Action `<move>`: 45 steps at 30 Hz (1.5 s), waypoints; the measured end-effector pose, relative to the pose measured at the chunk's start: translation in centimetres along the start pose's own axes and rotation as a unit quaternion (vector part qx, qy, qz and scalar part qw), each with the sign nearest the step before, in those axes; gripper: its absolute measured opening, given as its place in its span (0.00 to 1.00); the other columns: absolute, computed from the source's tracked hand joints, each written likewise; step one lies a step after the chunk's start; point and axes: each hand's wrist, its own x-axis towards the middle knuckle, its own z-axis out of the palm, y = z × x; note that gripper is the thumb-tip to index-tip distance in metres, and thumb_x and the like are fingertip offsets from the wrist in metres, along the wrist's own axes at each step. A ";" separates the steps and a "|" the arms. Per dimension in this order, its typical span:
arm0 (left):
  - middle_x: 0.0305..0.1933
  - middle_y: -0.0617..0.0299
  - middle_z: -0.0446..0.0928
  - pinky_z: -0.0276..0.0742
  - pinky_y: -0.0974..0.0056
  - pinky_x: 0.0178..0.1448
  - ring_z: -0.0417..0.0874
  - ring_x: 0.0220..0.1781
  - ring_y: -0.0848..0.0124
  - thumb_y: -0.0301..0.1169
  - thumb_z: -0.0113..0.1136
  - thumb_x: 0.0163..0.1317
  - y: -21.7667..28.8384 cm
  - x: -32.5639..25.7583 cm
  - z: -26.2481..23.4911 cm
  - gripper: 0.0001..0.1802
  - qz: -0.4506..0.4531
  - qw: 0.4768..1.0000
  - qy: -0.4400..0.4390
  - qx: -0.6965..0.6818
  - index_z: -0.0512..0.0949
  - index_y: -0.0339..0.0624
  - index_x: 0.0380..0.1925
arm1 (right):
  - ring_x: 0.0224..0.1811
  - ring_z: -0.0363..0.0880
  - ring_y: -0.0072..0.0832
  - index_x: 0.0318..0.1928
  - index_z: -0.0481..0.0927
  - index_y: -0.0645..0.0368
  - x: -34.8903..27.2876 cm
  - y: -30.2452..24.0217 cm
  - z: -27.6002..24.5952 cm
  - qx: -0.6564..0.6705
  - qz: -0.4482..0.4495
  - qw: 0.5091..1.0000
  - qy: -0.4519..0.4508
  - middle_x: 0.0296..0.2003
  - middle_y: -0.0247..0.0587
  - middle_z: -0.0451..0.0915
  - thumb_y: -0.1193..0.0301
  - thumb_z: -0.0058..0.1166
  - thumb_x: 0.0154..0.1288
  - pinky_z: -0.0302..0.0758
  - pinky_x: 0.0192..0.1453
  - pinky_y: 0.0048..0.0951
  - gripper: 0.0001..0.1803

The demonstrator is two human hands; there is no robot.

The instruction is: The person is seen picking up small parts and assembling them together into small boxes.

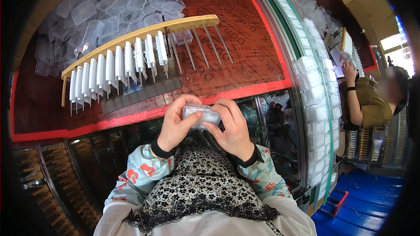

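Both hands meet in front of the chest, at the near edge of the red-rimmed table (pixel 262 88). The left hand (pixel 175 122) and the right hand (pixel 232 126) are clamped on one small clear plastic box (pixel 199 116); the thumbs lie on top and the fingers are curled underneath. The box is held in the air, touching no surface.

Handling (judged, not seen): the box looks thin-walled and very light, stiff enough to keep its shape yet likely to flex or crack if squeezed hard. Smooth clear plastic tends to be slippery, so a pinch across the short ends or the rim seems safer than pressing the flat lid.

Counts:
- Boxes in hand: one.
- Wooden rack (pixel 140 35): one, lying across the table, pins pointing toward the person.
- White sleeves (pixel 118 67) on the pins: about eleven, all toward the left end.
- Bare metal pins (pixel 205 43) at the right end: about five (fisheye bend makes this rough).
- Dark strip (pixel 140 94) under the pin tips: one.
- Heap of clear boxes (pixel 113 8) at the far left of the table: too many to count.
- Row of stacked clear boxes (pixel 317 100) along the right: also uncountable.
- Another person (pixel 369 100) at far right: one, a hand up at the stacks.
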 end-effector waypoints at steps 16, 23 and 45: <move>0.37 0.64 0.77 0.72 0.71 0.41 0.77 0.37 0.78 0.32 0.65 0.58 1.1 -1.3 0.4 0.15 0.040 0.980 -0.029 0.195 0.73 0.36 0.39 | 0.38 0.74 0.36 0.43 0.74 0.66 -0.6 0.4 -1.5 0.279 0.182 0.939 -0.089 0.36 0.45 0.74 0.66 0.58 0.61 0.71 0.43 0.31 0.16; 0.39 0.65 0.75 0.73 0.72 0.43 0.76 0.40 0.79 0.30 0.65 0.58 0.0 -0.8 0.5 0.15 0.009 0.997 -0.071 0.028 0.73 0.37 0.42 | 0.38 0.75 0.42 0.44 0.74 0.64 -1.0 -0.8 -1.5 0.131 0.107 0.985 -0.018 0.38 0.48 0.73 0.67 0.61 0.57 0.72 0.43 0.35 0.18; 0.30 0.67 0.77 0.71 0.72 0.35 0.77 0.33 0.78 0.31 0.68 0.54 0.0 -1.5 0.4 0.13 -0.002 0.988 -0.077 0.135 0.74 0.39 0.33 | 0.33 0.72 0.38 0.42 0.74 0.64 -1.6 -0.3 -2.2 0.209 0.132 0.964 -0.100 0.32 0.45 0.71 0.69 0.57 0.61 0.69 0.38 0.32 0.13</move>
